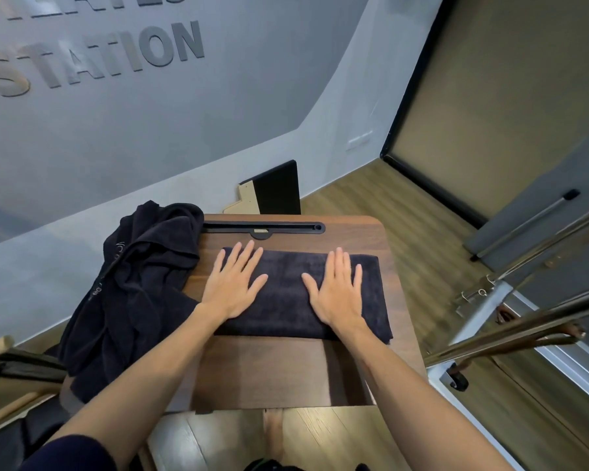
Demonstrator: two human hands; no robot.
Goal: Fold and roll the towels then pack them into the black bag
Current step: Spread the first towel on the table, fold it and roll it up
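Both flat hands, left hand (233, 286) and right hand (337, 291), press the folded towel (288, 300).

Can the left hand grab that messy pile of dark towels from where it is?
Probably yes. The left hand lies flat on the folded towel, and the crumpled towels sit just beside it on the table, nothing between.

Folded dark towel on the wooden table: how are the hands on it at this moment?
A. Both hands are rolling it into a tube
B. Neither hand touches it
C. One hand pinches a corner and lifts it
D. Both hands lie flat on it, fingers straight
D. The left hand and right hand both press palm-down on the folded towel, which lies flat on the table, unrolled.
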